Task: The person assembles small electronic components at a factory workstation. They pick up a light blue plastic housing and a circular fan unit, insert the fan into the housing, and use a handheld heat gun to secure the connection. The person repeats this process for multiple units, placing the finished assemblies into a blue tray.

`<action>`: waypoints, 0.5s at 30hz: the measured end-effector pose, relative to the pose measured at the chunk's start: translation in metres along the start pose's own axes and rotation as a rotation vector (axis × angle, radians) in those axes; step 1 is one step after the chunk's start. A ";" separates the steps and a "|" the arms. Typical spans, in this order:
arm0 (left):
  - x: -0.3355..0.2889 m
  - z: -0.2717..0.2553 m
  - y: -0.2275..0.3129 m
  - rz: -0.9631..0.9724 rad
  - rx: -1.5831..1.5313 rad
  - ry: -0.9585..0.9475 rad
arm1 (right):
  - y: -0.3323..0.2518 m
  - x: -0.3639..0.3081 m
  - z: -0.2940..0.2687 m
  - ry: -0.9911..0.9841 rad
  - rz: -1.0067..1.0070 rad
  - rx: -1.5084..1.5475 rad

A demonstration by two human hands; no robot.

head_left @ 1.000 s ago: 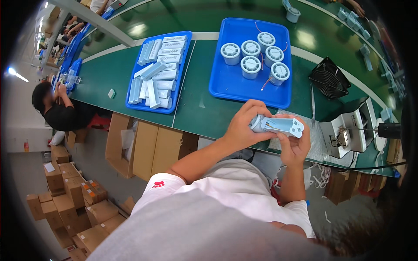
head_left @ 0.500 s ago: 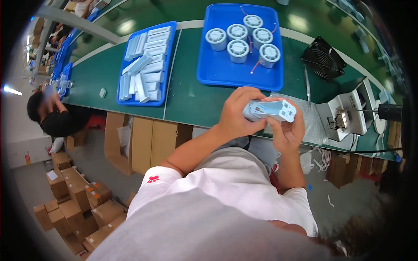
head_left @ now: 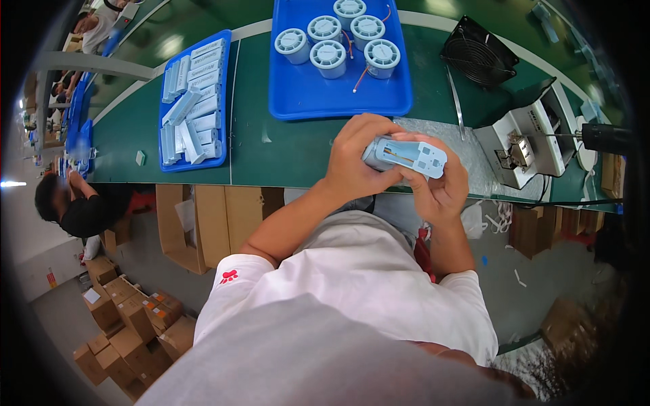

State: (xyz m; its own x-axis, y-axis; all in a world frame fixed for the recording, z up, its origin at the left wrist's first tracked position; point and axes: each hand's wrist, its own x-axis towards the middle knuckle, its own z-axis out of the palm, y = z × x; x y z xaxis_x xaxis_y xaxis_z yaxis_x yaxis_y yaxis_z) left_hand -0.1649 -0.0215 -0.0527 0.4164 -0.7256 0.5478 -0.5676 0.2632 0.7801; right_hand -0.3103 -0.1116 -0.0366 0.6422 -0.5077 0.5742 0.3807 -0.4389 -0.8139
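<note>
Lying beyond the lap, green worktop (head_left: 298, 152). Gripping pale blue housing (head_left: 406, 155) between left hand (head_left: 355, 159) and right hand (head_left: 440, 186), both grips closed around it. Waiting farther off, round parts in blue tray (head_left: 298, 101), apparently awaiting assembly.
</note>
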 end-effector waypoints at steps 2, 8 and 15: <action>0.000 0.006 -0.002 0.011 -0.017 -0.003 | 0.000 -0.001 -0.001 0.039 -0.005 -0.001; -0.003 0.031 -0.009 -0.006 -0.088 0.029 | -0.002 0.004 -0.017 0.038 -0.009 -0.112; 0.001 0.060 -0.009 0.014 -0.151 -0.026 | 0.001 -0.007 -0.043 0.052 0.069 -0.106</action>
State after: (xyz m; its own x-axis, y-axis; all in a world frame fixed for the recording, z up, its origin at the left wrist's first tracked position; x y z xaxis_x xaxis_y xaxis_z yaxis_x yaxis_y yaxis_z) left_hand -0.2022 -0.0627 -0.0776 0.3898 -0.7366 0.5526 -0.4589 0.3649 0.8101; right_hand -0.3429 -0.1403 -0.0381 0.6283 -0.5755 0.5236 0.2629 -0.4764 -0.8390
